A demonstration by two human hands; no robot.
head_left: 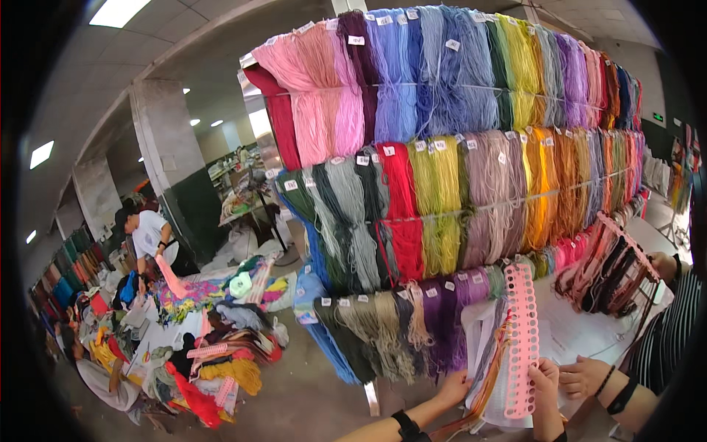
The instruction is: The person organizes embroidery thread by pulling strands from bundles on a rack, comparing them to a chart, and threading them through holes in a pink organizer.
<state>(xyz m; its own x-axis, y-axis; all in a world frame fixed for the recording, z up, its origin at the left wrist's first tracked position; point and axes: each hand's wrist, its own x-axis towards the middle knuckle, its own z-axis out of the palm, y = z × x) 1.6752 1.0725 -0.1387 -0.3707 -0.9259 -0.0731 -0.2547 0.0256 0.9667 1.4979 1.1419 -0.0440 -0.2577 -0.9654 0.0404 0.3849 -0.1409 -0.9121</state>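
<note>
In my right hand (544,377) is a long pink thread card (521,339) with rows of holes, held upright by its lower end. Orange, brown and grey threads (492,368) hang along the card's left edge and trail down toward the lower edge. My left hand (452,388) is closed at these threads, fingertips together; the exact strand between them is hard to make out. Just right of my right hand is a co-worker's hand (584,377) with black bands at the wrist. That person's other hand (663,267) holds another pink card (626,243) with dark, red and pink threads.
A tall rack of colored thread hanks (442,184) with small white tags stands in front. White sheets (567,324) lie behind the cards. At left, a table heaped with yarn (221,368) has a person standing (153,232) and another person (103,379) beside it.
</note>
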